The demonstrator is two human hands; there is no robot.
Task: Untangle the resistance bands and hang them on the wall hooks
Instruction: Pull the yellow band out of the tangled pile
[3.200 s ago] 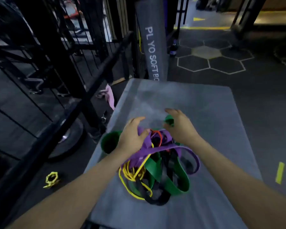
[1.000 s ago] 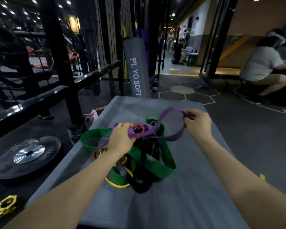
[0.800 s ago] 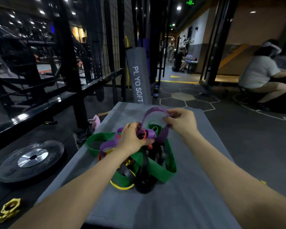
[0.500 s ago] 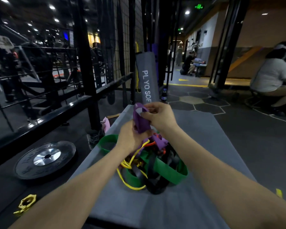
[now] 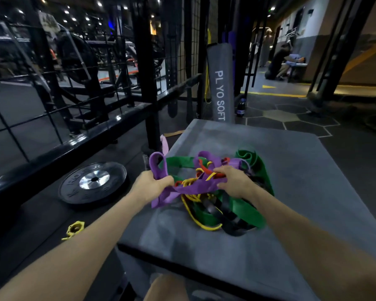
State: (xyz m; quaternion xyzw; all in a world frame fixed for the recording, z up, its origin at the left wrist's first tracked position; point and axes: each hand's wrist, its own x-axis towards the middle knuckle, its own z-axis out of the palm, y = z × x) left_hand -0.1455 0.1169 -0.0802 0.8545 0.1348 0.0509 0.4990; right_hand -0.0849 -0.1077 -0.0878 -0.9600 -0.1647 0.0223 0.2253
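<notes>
While all bands lie knotted on the counter (image 5: 313, 192), none hang yet | left hand (image 5: 149, 187) grips purple band (image 5: 195, 187), right hand (image 5: 234, 183) pinches tangle (image 5: 217, 200) | count: one purple, green, yellow, red, black seen; exact number unclear

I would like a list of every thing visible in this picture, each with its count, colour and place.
purple band: 1, purple, pulled between both hands over the pile
green band: at least 1, green, in the pile
yellow band: 1, yellow, thin, pile's near side
red band: 1, red, top of pile
black band: 1, black, under the green
plyo box: 1, grey, holds the pile
upright pad: 1, grey, behind box
weight plate: 1, black, floor left
collar: 1, yellow, floor left
left hand: grips purple band
right hand: grips purple band
</notes>
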